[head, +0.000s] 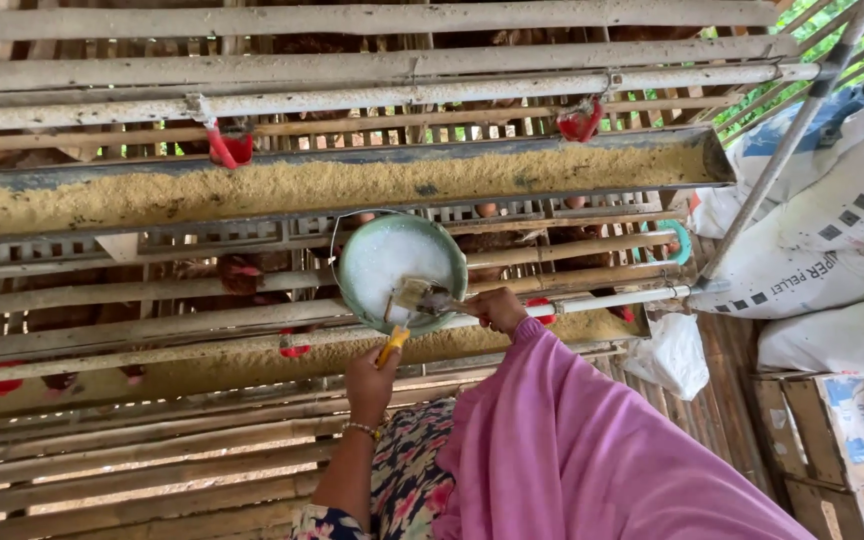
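Observation:
My left hand (371, 381), with a beaded bracelet on the wrist, grips the yellow handle of a small metal scraper (404, 312). The blade rests inside a round green bucket (352, 262) with a pale white inside. My right hand (497, 308), in a pink sleeve, holds the bucket's rim on its right side. The bucket is tipped with its mouth toward me, over the lower feed trough (202, 362), which holds yellowish mash.
An upper feed trough (332, 185) full of mash runs across bamboo cages holding brown hens (242, 272). Red drinker cups (232, 148) hang from pipes. White feed sacks (832, 230) and a plastic bag (670, 355) are piled at the right, behind a slanting metal pole (772, 165).

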